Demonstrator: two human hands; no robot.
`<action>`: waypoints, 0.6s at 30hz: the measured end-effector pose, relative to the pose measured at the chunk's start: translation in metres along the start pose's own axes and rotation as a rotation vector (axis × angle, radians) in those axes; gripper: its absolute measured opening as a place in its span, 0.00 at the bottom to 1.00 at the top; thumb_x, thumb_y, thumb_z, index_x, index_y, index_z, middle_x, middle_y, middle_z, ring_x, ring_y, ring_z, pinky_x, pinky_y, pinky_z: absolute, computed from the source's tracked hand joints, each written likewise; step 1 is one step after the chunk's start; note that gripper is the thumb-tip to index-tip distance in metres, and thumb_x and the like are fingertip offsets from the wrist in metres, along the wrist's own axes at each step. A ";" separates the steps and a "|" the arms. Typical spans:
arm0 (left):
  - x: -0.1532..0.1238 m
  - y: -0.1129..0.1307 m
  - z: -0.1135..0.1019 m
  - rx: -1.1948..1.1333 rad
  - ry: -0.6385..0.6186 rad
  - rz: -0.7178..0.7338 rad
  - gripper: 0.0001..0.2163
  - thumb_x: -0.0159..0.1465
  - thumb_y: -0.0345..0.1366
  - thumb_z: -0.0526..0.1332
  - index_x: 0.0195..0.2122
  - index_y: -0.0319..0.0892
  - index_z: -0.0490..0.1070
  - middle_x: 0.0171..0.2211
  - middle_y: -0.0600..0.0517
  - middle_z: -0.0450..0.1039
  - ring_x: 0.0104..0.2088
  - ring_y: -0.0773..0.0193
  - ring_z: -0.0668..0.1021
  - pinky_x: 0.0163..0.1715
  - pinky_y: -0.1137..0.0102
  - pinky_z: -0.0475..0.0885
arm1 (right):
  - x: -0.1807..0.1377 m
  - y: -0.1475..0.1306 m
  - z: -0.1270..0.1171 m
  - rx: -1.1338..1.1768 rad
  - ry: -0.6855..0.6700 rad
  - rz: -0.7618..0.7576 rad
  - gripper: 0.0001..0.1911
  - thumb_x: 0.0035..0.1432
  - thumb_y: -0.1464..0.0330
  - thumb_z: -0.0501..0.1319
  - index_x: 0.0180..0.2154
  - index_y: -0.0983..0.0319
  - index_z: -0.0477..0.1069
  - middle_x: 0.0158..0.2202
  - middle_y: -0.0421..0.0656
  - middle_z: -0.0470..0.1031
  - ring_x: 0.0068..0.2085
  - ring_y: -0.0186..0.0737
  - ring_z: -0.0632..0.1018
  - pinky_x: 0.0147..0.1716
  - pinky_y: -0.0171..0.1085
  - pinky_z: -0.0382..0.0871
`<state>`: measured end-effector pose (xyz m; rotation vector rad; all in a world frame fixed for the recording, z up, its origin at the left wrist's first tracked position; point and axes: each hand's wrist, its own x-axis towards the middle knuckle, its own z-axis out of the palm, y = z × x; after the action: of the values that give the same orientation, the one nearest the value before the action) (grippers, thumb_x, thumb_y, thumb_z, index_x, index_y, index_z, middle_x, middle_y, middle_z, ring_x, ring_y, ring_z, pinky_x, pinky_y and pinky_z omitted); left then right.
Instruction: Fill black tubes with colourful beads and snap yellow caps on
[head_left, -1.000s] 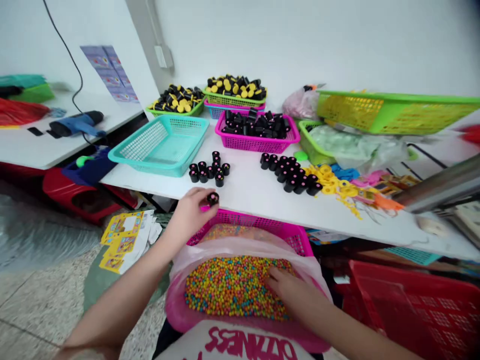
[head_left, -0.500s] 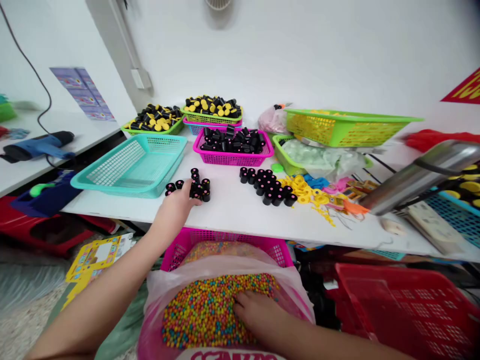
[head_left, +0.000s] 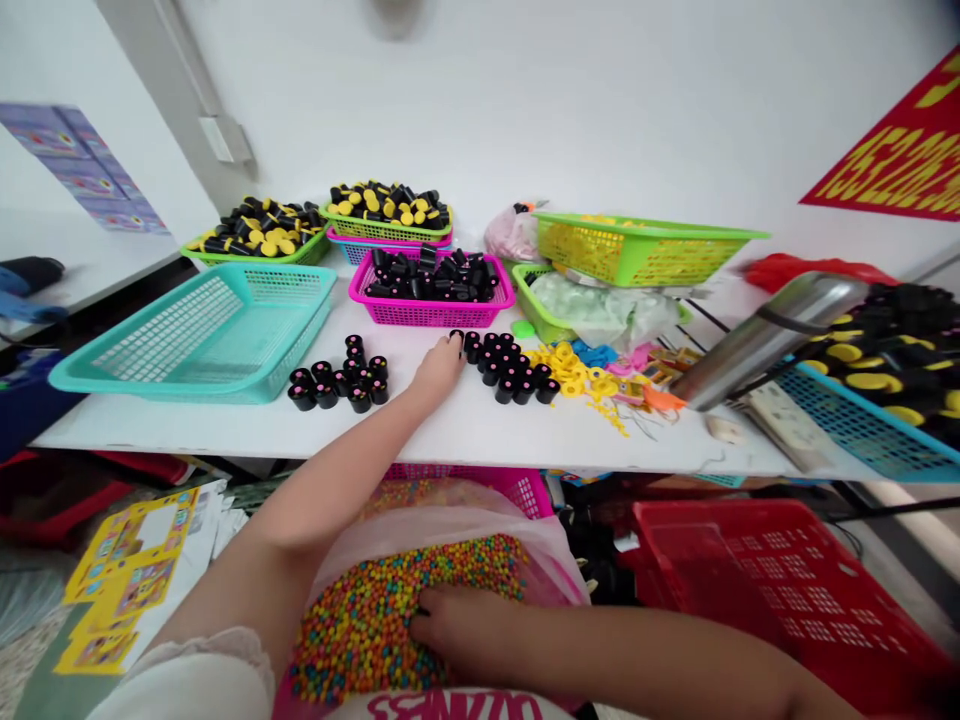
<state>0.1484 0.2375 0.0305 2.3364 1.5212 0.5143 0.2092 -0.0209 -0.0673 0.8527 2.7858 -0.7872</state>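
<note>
On the white table, my left hand [head_left: 441,368] reaches forward, its fingertips closed around a small black cylinder [head_left: 457,336] at the left end of a cluster. The rest of that cluster of black cylinders [head_left: 506,365], each with a pink dot on top, stands upright to the right. Another group of the same black cylinders [head_left: 360,385] stands left of my forearm. Low in front of me, my right hand [head_left: 457,622] is curled in a plastic bag full of colourful beads [head_left: 375,610]. Something dark shows at its fingertips, too small to make out.
A turquoise basket [head_left: 259,350] sits at the left. Behind are a magenta basket [head_left: 431,312] of black cylinders and green baskets [head_left: 390,228] of black-and-yellow pieces. Yellow trinkets [head_left: 574,372] and a steel flask [head_left: 772,335] lie right. A red crate [head_left: 720,520] is below.
My left hand has moved right, from the left group of cylinders to the right cluster. My right hand is still in the beads. The view has shifted to the right.
</note>
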 end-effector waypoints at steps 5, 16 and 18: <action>-0.081 -0.001 -0.044 -0.031 -0.061 0.075 0.16 0.57 0.29 0.65 0.47 0.40 0.67 0.44 0.45 0.74 0.44 0.54 0.77 0.49 0.60 0.70 | -0.015 0.005 -0.014 0.204 -0.017 0.146 0.15 0.52 0.74 0.61 0.44 0.62 0.74 0.36 0.46 0.80 0.34 0.43 0.79 0.30 0.34 0.70; -0.293 -0.020 -0.023 -0.322 -0.403 0.017 0.13 0.54 0.30 0.68 0.41 0.47 0.76 0.41 0.52 0.80 0.43 0.59 0.80 0.46 0.66 0.75 | -0.042 -0.001 -0.042 0.649 0.275 0.181 0.13 0.62 0.71 0.59 0.49 0.60 0.73 0.46 0.44 0.79 0.47 0.39 0.78 0.49 0.39 0.70; -0.297 -0.024 -0.015 -0.282 -0.375 -0.008 0.14 0.55 0.31 0.69 0.43 0.45 0.76 0.43 0.50 0.79 0.44 0.58 0.80 0.48 0.65 0.74 | -0.042 -0.007 -0.042 0.598 0.346 0.159 0.14 0.64 0.71 0.57 0.51 0.58 0.72 0.49 0.44 0.77 0.50 0.39 0.76 0.52 0.41 0.69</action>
<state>0.0110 -0.0248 -0.0054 2.0658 1.1997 0.2492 0.2422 -0.0247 -0.0169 1.3988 2.7242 -1.6184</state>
